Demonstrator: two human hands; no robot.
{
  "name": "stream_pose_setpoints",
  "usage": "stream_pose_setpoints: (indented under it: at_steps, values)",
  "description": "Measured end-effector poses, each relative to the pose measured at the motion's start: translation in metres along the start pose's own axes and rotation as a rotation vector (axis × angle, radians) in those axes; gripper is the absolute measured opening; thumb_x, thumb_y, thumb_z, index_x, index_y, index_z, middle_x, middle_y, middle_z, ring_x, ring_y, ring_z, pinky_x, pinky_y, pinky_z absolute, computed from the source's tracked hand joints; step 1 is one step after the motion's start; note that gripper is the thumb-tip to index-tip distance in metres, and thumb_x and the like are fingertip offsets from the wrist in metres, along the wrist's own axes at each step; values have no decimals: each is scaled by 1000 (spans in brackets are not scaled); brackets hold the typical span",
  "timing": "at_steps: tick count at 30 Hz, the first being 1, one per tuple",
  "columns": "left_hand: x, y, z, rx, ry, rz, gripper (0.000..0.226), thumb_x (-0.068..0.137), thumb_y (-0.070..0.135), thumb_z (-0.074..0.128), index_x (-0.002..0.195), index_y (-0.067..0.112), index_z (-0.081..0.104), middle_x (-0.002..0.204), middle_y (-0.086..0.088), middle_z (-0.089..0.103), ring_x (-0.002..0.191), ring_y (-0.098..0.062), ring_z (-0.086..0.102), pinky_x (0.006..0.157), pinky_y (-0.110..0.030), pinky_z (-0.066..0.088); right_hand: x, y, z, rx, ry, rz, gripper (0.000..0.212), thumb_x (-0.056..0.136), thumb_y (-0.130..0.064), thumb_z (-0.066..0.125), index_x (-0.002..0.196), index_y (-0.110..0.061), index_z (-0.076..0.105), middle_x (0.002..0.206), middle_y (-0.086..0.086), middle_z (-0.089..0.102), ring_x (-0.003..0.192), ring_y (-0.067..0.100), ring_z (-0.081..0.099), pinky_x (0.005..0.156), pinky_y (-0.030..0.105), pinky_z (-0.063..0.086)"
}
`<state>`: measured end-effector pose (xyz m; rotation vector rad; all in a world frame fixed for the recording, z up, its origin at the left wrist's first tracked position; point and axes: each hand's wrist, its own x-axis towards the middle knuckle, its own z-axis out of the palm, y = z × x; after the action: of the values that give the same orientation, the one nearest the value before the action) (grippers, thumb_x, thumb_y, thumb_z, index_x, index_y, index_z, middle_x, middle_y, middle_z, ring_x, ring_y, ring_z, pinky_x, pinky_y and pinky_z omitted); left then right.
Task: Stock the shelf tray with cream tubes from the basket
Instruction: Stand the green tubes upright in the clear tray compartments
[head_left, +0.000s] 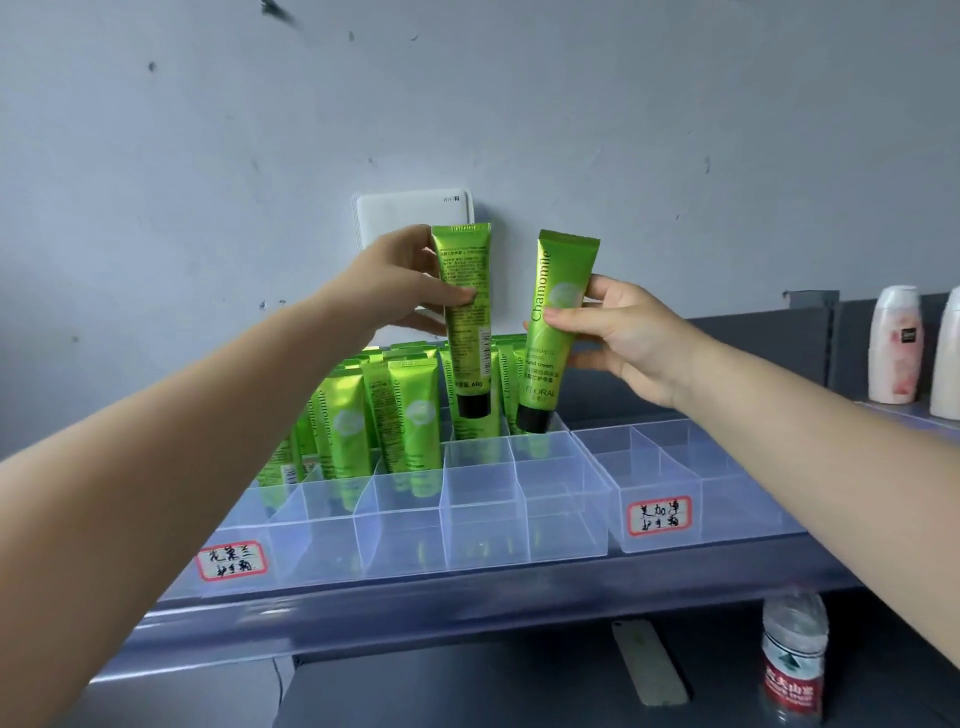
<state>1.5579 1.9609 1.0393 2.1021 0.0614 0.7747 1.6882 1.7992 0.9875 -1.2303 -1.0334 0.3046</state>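
Each grip is closed on a green tube: the left hand (400, 280) pinches one tube (464, 317) upright, print side showing, and the right hand (623, 332) holds a second tube (553, 332) tilted, cap down. Both arms reach forward over the clear tray (467, 519) on the shelf (467, 597), with stocked tubes (395, 415) behind.

Two green cream tubes (464, 317) (553, 332) upright, caps down, above clear divided shelf tray (483, 519), half-stocked.
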Motion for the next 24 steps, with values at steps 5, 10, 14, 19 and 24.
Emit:
stream_pose_setpoints:
  at_steps: [5, 10, 14, 19, 24]
  values:
    - [12, -16, -2, 31, -25, -64, 43, 74, -6, 71, 115, -2, 56, 110, -26, 62, 86, -35, 66, 79, -45, 58, 12, 14, 8, -38, -28, 53, 18, 84, -4, 63, 98, -13, 60, 94, 6, 67, 81, 19, 66, 78, 36, 57]
    - [25, -28, 0, 88, -104, -89, 29, 77, -3, 71, 103, 1, 60, 89, -14, 68, 70, -27, 65, 74, -37, 59, 20, 22, 10, -66, -26, 82, 19, 83, -2, 63, 99, -12, 61, 92, 5, 68, 82, 17, 67, 68, 29, 57]
    - [32, -37, 2, 160, -133, -66, 15, 79, 4, 72, 83, 13, 61, 60, 5, 65, 58, -16, 61, 70, -34, 55, 25, 27, 9, -100, 4, 78, 22, 81, -4, 66, 101, -12, 62, 95, 5, 69, 85, 17, 68, 71, 30, 58]
    - [39, -44, 3, 246, -117, -49, 18, 77, 10, 75, 74, 13, 58, 69, -6, 60, 61, -15, 58, 65, -28, 51, 30, 34, 11, -186, 48, 70, 23, 77, -7, 71, 97, -15, 63, 93, 2, 70, 86, 14, 68, 79, 32, 56]
    - [45, -50, -1, 328, -178, -64, 18, 75, 14, 77, 67, 9, 62, 70, -9, 63, 64, -15, 58, 63, -24, 50, 33, 36, 14, -246, 12, 93, 27, 77, -6, 71, 101, -15, 63, 91, 1, 72, 86, 15, 68, 76, 32, 56]
